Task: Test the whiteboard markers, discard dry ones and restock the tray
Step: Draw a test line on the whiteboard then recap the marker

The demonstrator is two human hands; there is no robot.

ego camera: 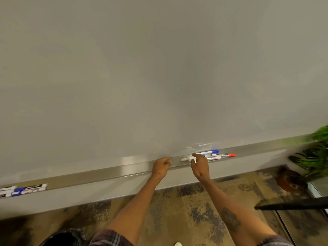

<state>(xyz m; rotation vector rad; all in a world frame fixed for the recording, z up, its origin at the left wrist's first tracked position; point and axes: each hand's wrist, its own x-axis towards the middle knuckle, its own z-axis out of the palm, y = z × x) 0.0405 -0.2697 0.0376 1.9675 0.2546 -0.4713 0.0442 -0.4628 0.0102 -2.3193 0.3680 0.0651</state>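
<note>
A blank whiteboard (pixel 159 68) fills most of the view, with a long metal tray (pixel 106 172) along its lower edge. On the tray's right part lie a blue-capped marker (pixel 210 151), a red-capped marker (pixel 224 155) and a white marker (pixel 186 159). My right hand (pixel 199 166) reaches over the white marker, fingers loosely spread and touching it. My left hand (pixel 161 166) sits at the tray edge with fingers curled; something small and dark may be pinched in it, too blurred to tell. Several more markers (pixel 23 189) lie at the tray's far left.
A potted plant (pixel 314 157) in a brown pot (pixel 289 178) stands at the right. A dark bar (pixel 292 204) juts in from the right edge. Patterned carpet (pixel 186 219) lies below the board.
</note>
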